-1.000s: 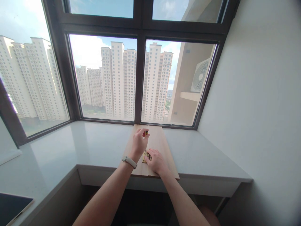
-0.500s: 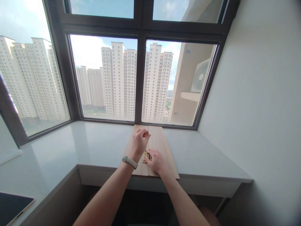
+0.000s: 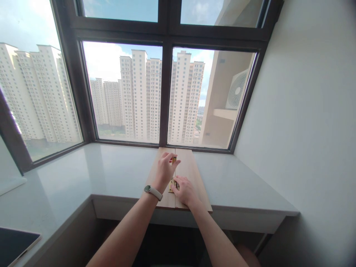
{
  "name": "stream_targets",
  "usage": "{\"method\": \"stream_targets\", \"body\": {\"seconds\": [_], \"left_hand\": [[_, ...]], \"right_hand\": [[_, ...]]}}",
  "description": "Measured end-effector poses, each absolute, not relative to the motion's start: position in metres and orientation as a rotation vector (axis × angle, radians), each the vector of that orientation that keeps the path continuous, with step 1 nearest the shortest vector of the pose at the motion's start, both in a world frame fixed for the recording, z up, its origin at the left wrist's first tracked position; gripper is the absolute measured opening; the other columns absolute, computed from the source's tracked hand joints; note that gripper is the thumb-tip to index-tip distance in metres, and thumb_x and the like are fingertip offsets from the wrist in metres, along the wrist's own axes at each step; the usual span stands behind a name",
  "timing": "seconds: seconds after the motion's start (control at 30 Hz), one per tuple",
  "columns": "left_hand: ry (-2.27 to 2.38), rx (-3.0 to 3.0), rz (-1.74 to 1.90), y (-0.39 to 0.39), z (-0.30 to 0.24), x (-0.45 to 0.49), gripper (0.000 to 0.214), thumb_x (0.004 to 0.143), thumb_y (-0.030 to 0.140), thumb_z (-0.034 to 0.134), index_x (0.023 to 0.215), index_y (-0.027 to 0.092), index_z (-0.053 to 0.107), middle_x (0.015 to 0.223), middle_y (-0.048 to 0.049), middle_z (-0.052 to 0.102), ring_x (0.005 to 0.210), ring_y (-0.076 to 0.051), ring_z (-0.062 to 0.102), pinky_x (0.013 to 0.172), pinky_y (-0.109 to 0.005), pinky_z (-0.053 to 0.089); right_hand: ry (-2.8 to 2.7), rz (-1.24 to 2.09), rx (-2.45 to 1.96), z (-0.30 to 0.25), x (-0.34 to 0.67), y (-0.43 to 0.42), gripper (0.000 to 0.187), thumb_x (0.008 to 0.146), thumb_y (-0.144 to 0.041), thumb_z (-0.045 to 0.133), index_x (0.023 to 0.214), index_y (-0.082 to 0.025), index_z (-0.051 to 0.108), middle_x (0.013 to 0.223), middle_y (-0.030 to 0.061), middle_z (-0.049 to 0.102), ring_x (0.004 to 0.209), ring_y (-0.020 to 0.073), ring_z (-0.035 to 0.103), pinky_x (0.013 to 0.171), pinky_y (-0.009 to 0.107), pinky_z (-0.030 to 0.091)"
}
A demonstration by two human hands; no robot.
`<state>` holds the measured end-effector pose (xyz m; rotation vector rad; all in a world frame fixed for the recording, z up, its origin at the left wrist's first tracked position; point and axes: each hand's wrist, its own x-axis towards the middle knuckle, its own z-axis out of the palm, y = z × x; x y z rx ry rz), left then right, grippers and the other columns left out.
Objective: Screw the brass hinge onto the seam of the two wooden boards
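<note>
My left hand (image 3: 165, 168), wearing a watch with a pale strap (image 3: 153, 191), is closed around the yellow-and-black handle of a screwdriver (image 3: 174, 160). Its thin shaft points down and is partly hidden by my fingers. Below it a brass-coloured hinge (image 3: 170, 188) lies across the seam between two light wooden boards (image 3: 191, 174). Thumb and fingers of my right hand (image 3: 185, 189) press and hold the hinge from the right, covering much of it. Whether a screw sits under the screwdriver's tip is too small to tell.
The boards rest on a white windowsill counter (image 3: 119, 167), their near end at its front edge. A dark-framed window (image 3: 164, 92) stands behind them. At the lower left lies a dark flat device (image 3: 16, 244). A white wall (image 3: 306, 111) rises on the right.
My left hand has turned slightly, its thumb and fingers shifting a little to the right on the screwdriver handle. My right hand stays in place on the hinge.
</note>
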<state>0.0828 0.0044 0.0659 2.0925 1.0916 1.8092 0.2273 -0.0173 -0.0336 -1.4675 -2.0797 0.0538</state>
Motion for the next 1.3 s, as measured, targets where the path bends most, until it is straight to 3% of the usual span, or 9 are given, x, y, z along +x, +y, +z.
{"method": "stream_targets", "body": {"seconds": [0.2,0.47,0.7,0.93,1.03,1.17,1.3], "left_hand": [[1.155,2.046,1.81,0.008,0.065,0.083,0.012,0.089,0.023,0.068,0.1,0.021,0.072,0.093,-0.005,0.063,0.074,-0.015,0.066,0.072,-0.03,0.057],[1.076,2.034,1.821,0.011,0.065,0.082,0.021,0.09,0.02,0.065,0.11,0.02,0.07,0.098,-0.0071,0.068,0.082,-0.017,0.068,0.079,-0.033,0.06],[1.01,1.966,1.801,0.007,0.062,0.082,0.014,0.089,0.025,0.067,0.102,0.02,0.07,0.104,-0.0083,0.068,0.084,-0.018,0.07,0.079,-0.035,0.063],[0.984,1.913,1.733,-0.014,0.067,0.076,0.03,0.09,0.031,0.067,0.119,0.022,0.067,0.112,-0.0103,0.067,0.099,-0.021,0.069,0.085,-0.038,0.063],[1.115,1.893,1.71,-0.039,0.062,0.048,0.043,0.091,0.036,0.065,0.132,0.024,0.058,0.12,-0.0115,0.066,0.108,-0.023,0.066,0.089,-0.04,0.06],[1.484,1.734,1.763,-0.077,0.042,-0.026,0.036,0.095,0.044,0.055,0.124,0.022,0.059,0.122,-0.0109,0.065,0.107,-0.024,0.066,0.088,-0.04,0.058],[1.982,1.57,1.846,-0.118,0.02,-0.124,0.043,0.091,0.049,0.051,0.121,0.021,0.06,0.12,-0.0101,0.064,0.108,-0.028,0.064,0.091,-0.042,0.055]], "right_hand": [[-2.078,0.045,-1.465,-0.033,0.227,-0.017,0.039,0.094,-0.045,0.054,0.122,-0.024,0.069,0.135,0.0094,0.064,0.123,0.0264,0.055,0.107,0.039,0.039],[-2.053,0.044,-1.421,-0.036,0.228,-0.015,0.037,0.091,-0.044,0.059,0.12,-0.023,0.068,0.128,0.0105,0.067,0.118,0.0273,0.059,0.105,0.041,0.043],[-1.852,0.003,-1.228,0.003,0.218,-0.009,0.04,0.09,-0.031,0.06,0.128,-0.02,0.058,0.124,0.0133,0.067,0.117,0.0289,0.059,0.101,0.044,0.046],[-1.718,0.178,-1.182,0.036,0.199,-0.001,0.014,0.095,-0.024,0.049,0.1,-0.023,0.062,0.093,0.0039,0.073,0.083,0.0202,0.067,0.076,0.031,0.05],[-1.698,0.216,-1.163,0.036,0.199,-0.003,0.016,0.097,-0.033,0.05,0.104,-0.024,0.062,0.095,0.0045,0.074,0.084,0.0204,0.069,0.074,0.029,0.05],[-1.688,0.258,-1.157,0.036,0.2,-0.003,0.02,0.097,-0.038,0.051,0.104,-0.024,0.063,0.096,0.0057,0.075,0.085,0.0211,0.07,0.074,0.029,0.051],[-1.697,0.282,-1.171,0.039,0.2,-0.006,0.025,0.097,-0.042,0.05,0.105,-0.023,0.064,0.1,0.0081,0.075,0.088,0.0229,0.07,0.077,0.032,0.053]]}}
